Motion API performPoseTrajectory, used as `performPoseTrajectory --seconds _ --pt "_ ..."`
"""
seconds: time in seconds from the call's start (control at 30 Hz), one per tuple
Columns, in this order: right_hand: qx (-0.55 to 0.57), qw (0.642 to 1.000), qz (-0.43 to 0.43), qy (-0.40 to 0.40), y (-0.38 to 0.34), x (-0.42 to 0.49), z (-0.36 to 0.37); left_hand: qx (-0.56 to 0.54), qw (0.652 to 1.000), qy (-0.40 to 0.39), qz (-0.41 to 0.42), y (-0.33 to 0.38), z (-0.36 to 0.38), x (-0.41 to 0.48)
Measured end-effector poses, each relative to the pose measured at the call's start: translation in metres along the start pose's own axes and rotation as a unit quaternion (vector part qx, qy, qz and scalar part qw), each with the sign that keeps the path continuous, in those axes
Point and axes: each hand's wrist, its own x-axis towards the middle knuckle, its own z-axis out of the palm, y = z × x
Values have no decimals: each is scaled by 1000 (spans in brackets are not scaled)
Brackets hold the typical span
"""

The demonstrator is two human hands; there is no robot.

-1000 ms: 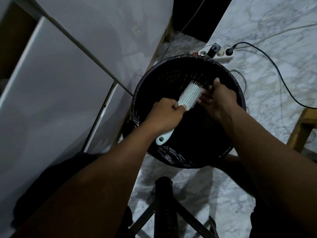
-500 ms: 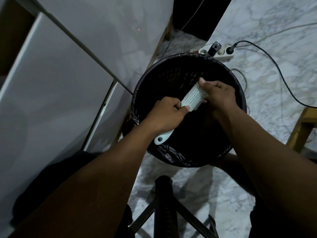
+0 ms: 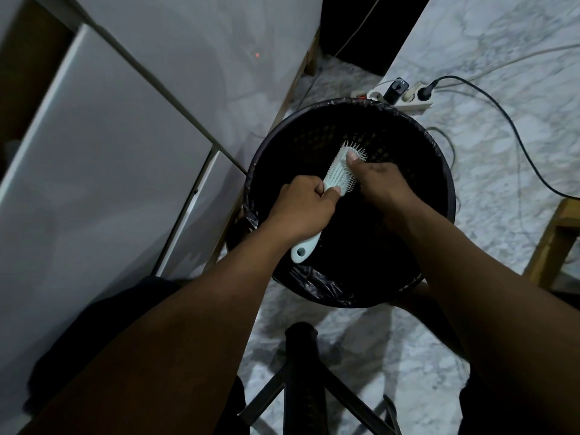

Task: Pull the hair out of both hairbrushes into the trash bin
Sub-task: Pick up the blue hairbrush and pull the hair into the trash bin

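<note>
A white hairbrush (image 3: 337, 170) is held over the black trash bin (image 3: 439, 171), which is lined with a dark bag. My left hand (image 3: 303, 208) grips the brush by its handle, whose end sticks out below my fist. My right hand (image 3: 381, 186) lies across the bristle side, thumb pressed on the bristles near the brush tip, fingers curled under. Whether hair is pinched in those fingers cannot be seen. Only one brush is in view.
White cabinet doors (image 3: 110, 152) stand close on the left. A power strip (image 3: 405, 97) with plugs and cables lies behind the bin on the marble floor. A wooden leg (image 3: 552, 243) is at the right. A black stool frame (image 3: 301, 378) sits below the bin.
My right hand has slid from the brush's far tip down along the bristles toward the handle. The left hand keeps its grip on the handle over the bin.
</note>
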Motion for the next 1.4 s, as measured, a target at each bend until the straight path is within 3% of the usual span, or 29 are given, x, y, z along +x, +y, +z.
performPoseTrajectory --seconds 0.13,0.23,0.37,0.43,0.5,0.57,0.73,0.9,1.03,1.1,1.2,1.3,1.4 --pt "147 989 24 -24 5 10 -3 -75 997 -15 -23 1 0 4" --pt "307 944 92 -80 4 11 -2 -138 988 -29 -55 2 -1 6" --pt "356 921 137 -80 0 12 -6 -171 981 -11 -89 4 -4 7" --pt "267 957 107 -45 -3 9 -9 -145 987 6 -71 3 -4 6" --pt "81 994 60 -31 -6 0 -7 -97 994 21 -34 4 -3 4" --pt "-26 999 7 -25 -8 -8 -2 -63 998 23 -9 5 -2 1" --pt "52 996 -37 -57 -7 -8 -3 -91 996 -2 -14 4 -3 3" --pt "237 963 46 -123 5 8 -4 -160 986 -16 -47 5 -4 5" --pt "299 937 83 -159 7 12 -7 -196 977 0 -78 3 -6 8" --pt "259 960 78 -78 6 16 -9 -148 986 14 -75 0 -7 8" --pt "70 994 32 71 15 20 -10 -55 996 33 -63 -5 -5 7" --pt "-60 994 -13 88 27 24 -5 -12 997 46 -61 -8 -5 6" --pt "-93 992 -17 81 31 26 -4 15 997 42 -58 -9 -6 2"
